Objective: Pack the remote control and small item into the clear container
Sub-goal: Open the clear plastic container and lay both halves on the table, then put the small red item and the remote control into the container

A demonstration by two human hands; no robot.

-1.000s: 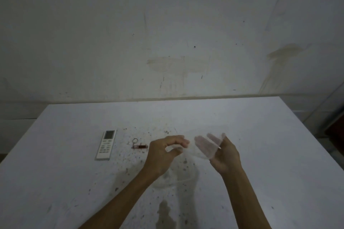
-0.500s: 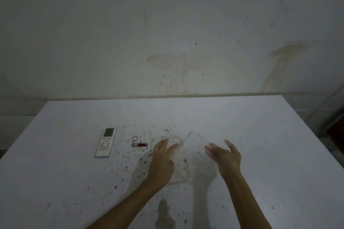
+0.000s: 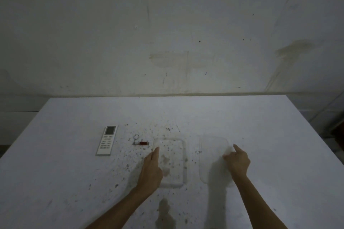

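A clear rectangular container lies open on the white table. Its clear lid lies flat to its right. My left hand rests on the container's left edge, fingers together and pointing away from me. My right hand sits on the lid's right edge with the fingers curled onto it. A white remote control lies face up at the left. Between it and the container lies a small red item on a key ring.
The table is speckled with dark stains, with a larger stain near its front edge. A stained wall rises behind the table. The table's right edge runs diagonally at the right.
The lid was held up between both hands over the container. Now it lies flat on the table to the right, and the container stands uncovered under my left hand.
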